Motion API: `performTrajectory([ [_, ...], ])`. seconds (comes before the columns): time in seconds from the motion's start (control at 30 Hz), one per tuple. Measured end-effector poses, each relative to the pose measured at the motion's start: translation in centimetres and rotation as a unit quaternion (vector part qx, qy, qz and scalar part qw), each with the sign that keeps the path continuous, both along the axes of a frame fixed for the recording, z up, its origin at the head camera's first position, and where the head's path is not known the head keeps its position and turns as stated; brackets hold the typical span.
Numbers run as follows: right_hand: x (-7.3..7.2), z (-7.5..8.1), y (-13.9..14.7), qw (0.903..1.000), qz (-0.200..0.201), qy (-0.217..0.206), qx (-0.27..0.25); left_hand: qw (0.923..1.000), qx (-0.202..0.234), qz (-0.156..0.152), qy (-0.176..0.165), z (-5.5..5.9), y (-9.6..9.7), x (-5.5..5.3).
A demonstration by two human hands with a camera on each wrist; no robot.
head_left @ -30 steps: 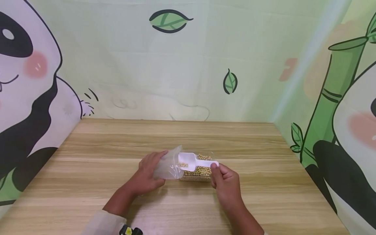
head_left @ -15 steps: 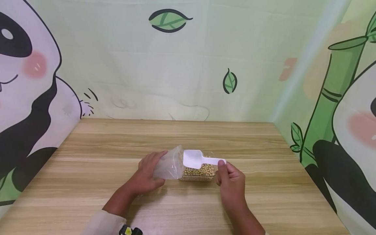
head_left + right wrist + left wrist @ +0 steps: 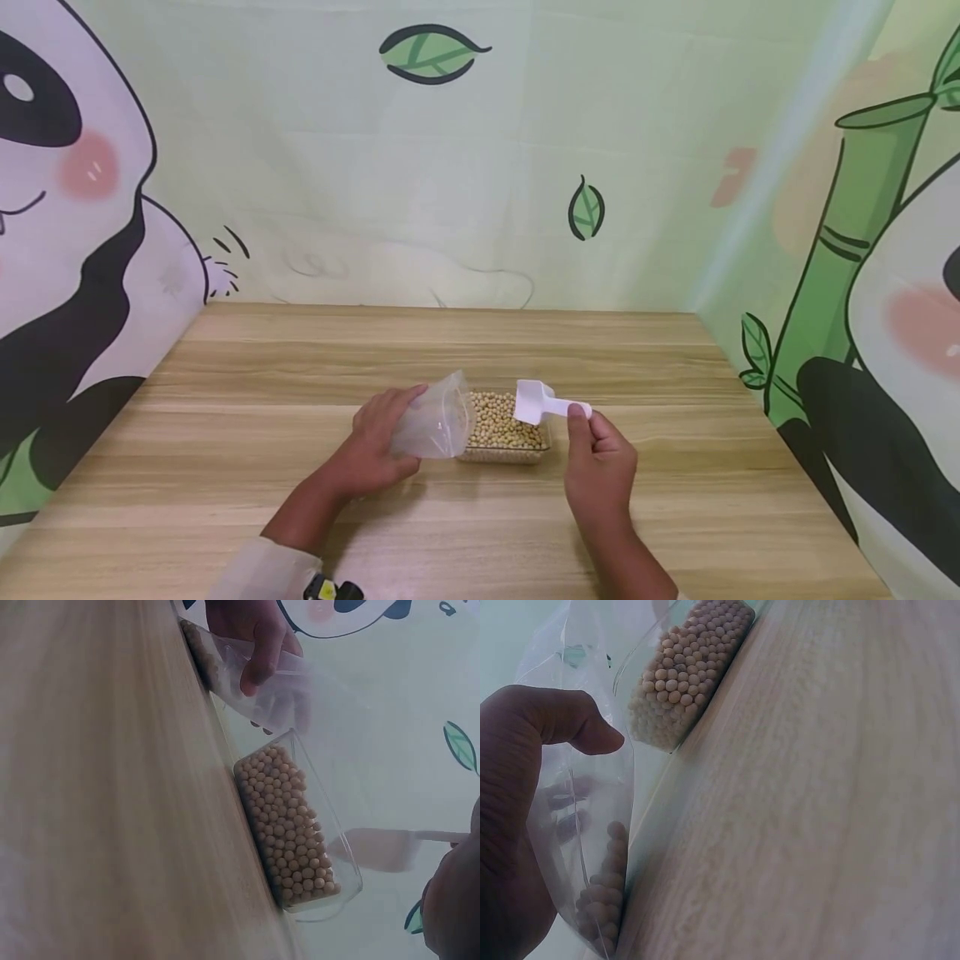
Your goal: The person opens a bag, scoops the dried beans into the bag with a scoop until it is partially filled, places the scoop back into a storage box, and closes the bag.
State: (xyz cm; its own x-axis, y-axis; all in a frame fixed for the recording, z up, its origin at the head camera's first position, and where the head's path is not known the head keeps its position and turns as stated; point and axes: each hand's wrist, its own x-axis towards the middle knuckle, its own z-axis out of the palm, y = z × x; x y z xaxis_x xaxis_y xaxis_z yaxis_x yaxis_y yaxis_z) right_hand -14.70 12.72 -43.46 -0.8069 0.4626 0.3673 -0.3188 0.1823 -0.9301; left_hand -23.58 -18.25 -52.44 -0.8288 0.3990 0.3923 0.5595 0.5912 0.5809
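Observation:
My left hand [image 3: 372, 446] grips a clear plastic bag [image 3: 431, 421], its mouth spread toward the right. In the left wrist view some soybeans [image 3: 600, 900] lie at the bottom of the bag, and my thumb presses on its near side. Right beside the bag's mouth stands a clear plastic box [image 3: 502, 456] filled with soybeans [image 3: 491, 417]. My right hand [image 3: 602, 467] pinches a white scoop [image 3: 532, 402] by the end of its handle. The scoop's bowl hangs over the box's right part; I see no beans in it. The right wrist view shows the scoop [image 3: 379, 850] behind the box.
A wood-grain table [image 3: 300, 358] lies under everything, its far edge meeting a cloth backdrop [image 3: 315, 167] printed with pandas, bamboo and leaves. A dark strapped device [image 3: 333, 588] sits at the left sleeve cuff.
The scoop has come out of the bag's mouth and moved right, over the box, with the right hand. Beans seen in it earlier no longer show. The left hand and bag stay put.

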Motion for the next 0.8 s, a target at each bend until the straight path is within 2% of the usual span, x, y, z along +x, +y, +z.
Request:
performTrajectory([
  [0.13,-0.1,-0.3,0.0,0.9985,-0.003,0.022,0.049,0.9999,0.003,0.001,-0.013,0.2,0.0,0.1],
  [0.17,-0.2,-0.4,0.0,0.9976,-0.001,0.031,0.063,0.9998,0.006,0.0,-0.018,0.9,0.2,0.5],
  [0.2,-0.2,-0.5,0.0,0.9962,0.0,0.042,0.077,0.9998,0.009,-0.001,-0.02,1.0,0.2,0.6],
  [0.37,-0.3,-0.8,0.0,0.9841,0.004,0.097,0.149,0.9998,0.013,-0.007,0.013,1.5,0.5,1.0],
  [0.4,-0.3,-0.8,0.0,0.9809,0.003,0.106,0.163,0.9996,0.013,-0.008,0.024,0.8,0.3,0.6],
  [0.47,-0.3,-0.8,0.0,0.974,0.001,0.12,0.192,0.9994,0.014,-0.009,0.031,0.8,0.3,0.6],
  [0.5,-0.3,-0.8,0.1,0.9696,-0.001,0.128,0.208,0.9995,0.011,-0.008,0.03,0.3,0.2,0.3],
  [0.67,-0.4,-1.0,0.2,0.9513,0.004,0.145,0.272,0.9999,0.012,-0.006,0.009,0.1,0.1,0.2],
  [0.73,-0.4,-1.1,0.2,0.9489,0.008,0.143,0.281,0.9997,0.017,-0.008,0.015,0.2,0.1,0.2],
  [0.8,-0.4,-1.1,0.2,0.952,0.012,0.133,0.275,0.9996,0.019,-0.01,0.021,0.1,0.1,0.2],
])
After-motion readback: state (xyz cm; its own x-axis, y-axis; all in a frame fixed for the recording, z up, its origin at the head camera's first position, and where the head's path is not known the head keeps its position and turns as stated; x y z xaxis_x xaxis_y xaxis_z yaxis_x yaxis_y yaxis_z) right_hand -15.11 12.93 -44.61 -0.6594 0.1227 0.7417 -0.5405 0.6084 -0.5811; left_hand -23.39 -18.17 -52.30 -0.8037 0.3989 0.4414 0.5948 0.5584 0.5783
